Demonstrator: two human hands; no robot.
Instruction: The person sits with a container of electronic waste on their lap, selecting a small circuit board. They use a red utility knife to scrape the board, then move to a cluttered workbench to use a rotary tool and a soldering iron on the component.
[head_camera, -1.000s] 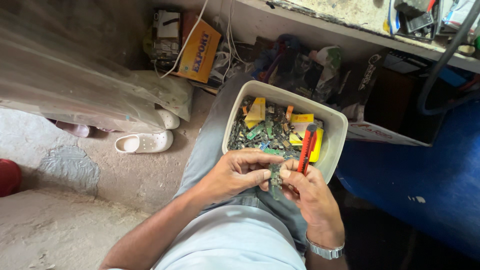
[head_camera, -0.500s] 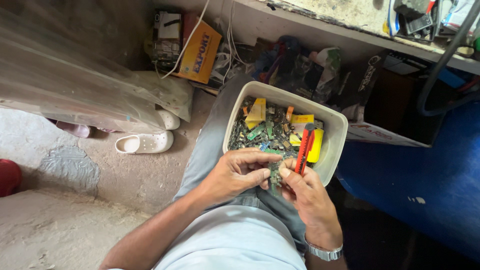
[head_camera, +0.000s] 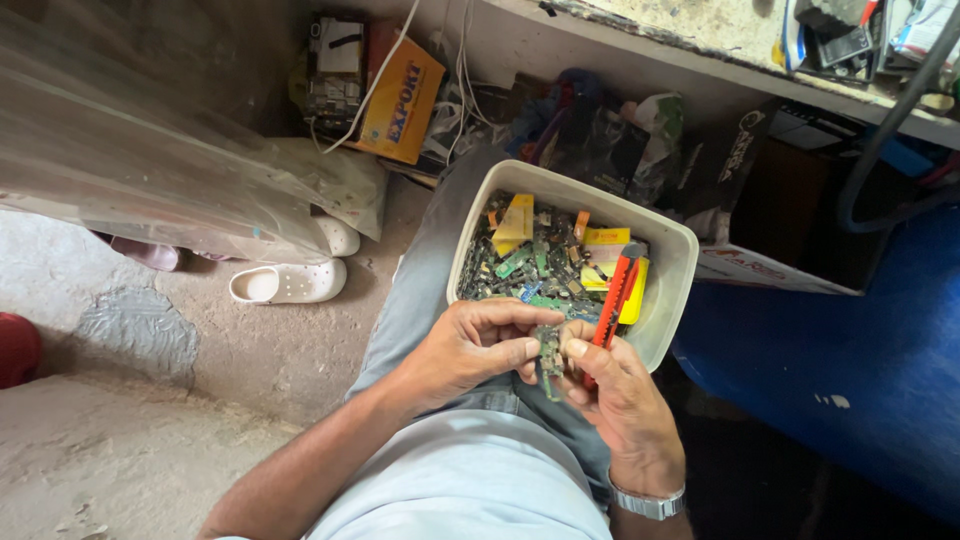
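My left hand (head_camera: 470, 345) pinches a small green circuit board (head_camera: 548, 350) over my lap. My right hand (head_camera: 612, 392) grips a red utility knife (head_camera: 614, 296) that points up over the tub, its thumb resting against the same board. A watch sits on my right wrist. Just beyond my hands, a white plastic tub (head_camera: 672, 290) rests on my knee, filled with several green circuit boards and yellow and orange parts.
A white clog (head_camera: 287, 282) lies on the concrete floor at left, under a clear plastic sheet (head_camera: 130, 160). An orange box (head_camera: 398, 100), cables and clutter sit below a shelf edge (head_camera: 640, 50). A blue surface (head_camera: 850, 350) is at right.
The hands stay together on the small board with only slight finger shifts. The red knife has tilted a little over the tub.
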